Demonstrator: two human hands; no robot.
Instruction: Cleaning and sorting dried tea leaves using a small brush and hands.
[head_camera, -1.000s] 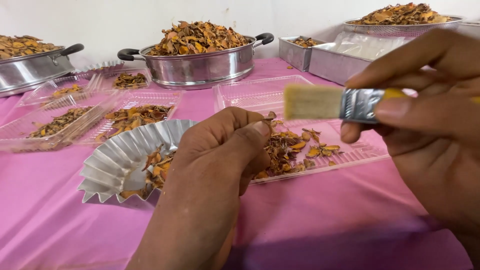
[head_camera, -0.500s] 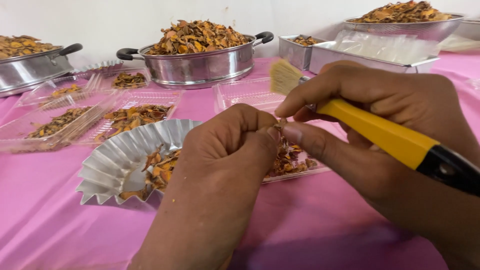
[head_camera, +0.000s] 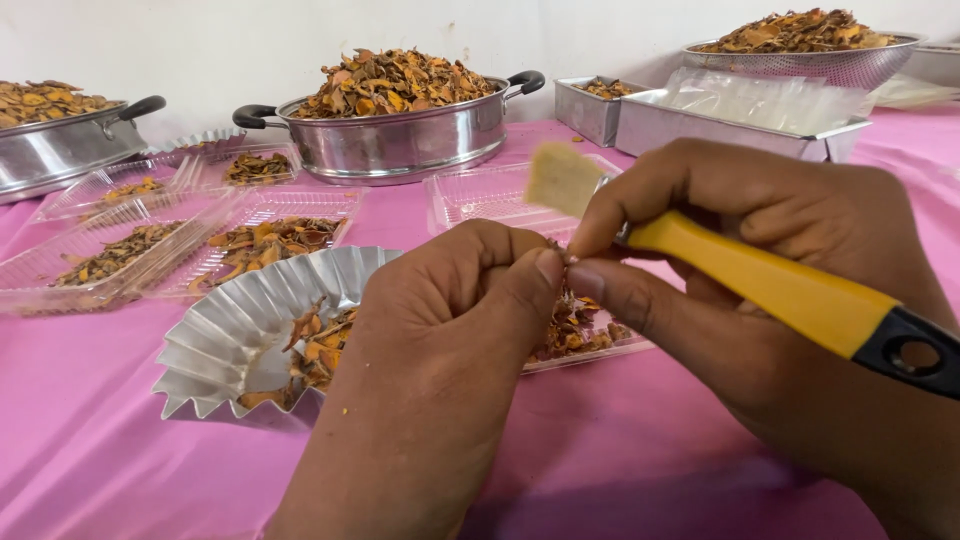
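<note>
My left hand (head_camera: 450, 330) pinches a small dried brown piece (head_camera: 560, 250) between thumb and forefinger, above a clear plastic tray (head_camera: 480, 195) that holds more dried orange-brown pieces (head_camera: 580, 325). My right hand (head_camera: 760, 270) grips a paintbrush (head_camera: 770, 280) with a yellow handle and black end; its pale bristles (head_camera: 560, 178) point up and left. The right thumb and forefinger also touch the small piece, meeting the left fingertips. Under my left hand stands a fluted foil dish (head_camera: 230, 325) with some dried pieces in it.
A steel pot (head_camera: 400, 130) heaped with dried pieces stands at the back, another pot (head_camera: 60, 140) at far left. Clear trays (head_camera: 130, 255) with pieces lie at left. Metal tins (head_camera: 720, 125) and a mesh basin (head_camera: 800, 55) stand back right. A pink cloth (head_camera: 100, 450) covers the table.
My right hand came in from the right, turned the brush so its handle points lower right, and closed its fingertips on the piece held by my left hand. The bristles have tilted slightly.
</note>
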